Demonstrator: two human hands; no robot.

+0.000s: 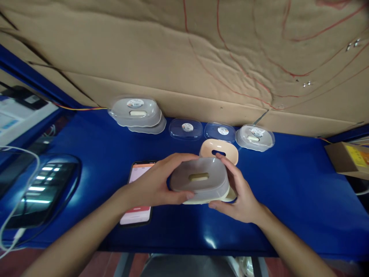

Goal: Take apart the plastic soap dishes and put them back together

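Observation:
Near the middle of the blue table (pixel 282 192), a grey oval box (pixel 206 184) with a slot in its top and a cream lower rim is held between both hands. My left hand (pixel 164 179) wraps round its left side, thumb on the near edge. My right hand (pixel 240 194) grips the right side, fingers at the back corner and thumb low in front. A peach oval lid (pixel 229 150) with a slot lies just behind the box. Part of a cream piece shows beneath the box, by my right palm.
Stacked grey boxes (pixel 144 113), two clear covers (pixel 186 129) (pixel 220 131) and another grey box (pixel 255 137) line the back. A phone (pixel 137 215) lies under my left forearm. A black tablet (pixel 36 192) with cables is left; a cardboard box (pixel 343 159) is right.

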